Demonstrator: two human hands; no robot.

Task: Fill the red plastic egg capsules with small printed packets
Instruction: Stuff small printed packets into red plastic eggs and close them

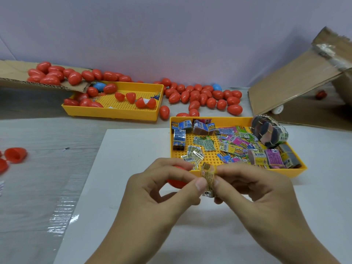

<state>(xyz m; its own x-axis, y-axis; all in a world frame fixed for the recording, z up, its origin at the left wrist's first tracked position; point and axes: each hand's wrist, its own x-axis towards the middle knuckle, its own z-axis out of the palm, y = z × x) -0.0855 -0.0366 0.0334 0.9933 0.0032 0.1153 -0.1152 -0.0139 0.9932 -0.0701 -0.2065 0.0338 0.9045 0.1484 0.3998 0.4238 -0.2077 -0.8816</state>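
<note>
Hands (207, 185) over white sheet (123, 187), perhaps paper

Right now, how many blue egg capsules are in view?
2. One blue capsule lies at the back left of the far yellow tray; another sits behind the loose red eggs on the table. More may be hidden.

A plain pale lilac wall (171, 35) stands far beyond the fingers, and a grey wood-grain table (38, 134) spreads below it, with a white sheet (133, 149) lying directly under the fingers in soft, even light.
</note>
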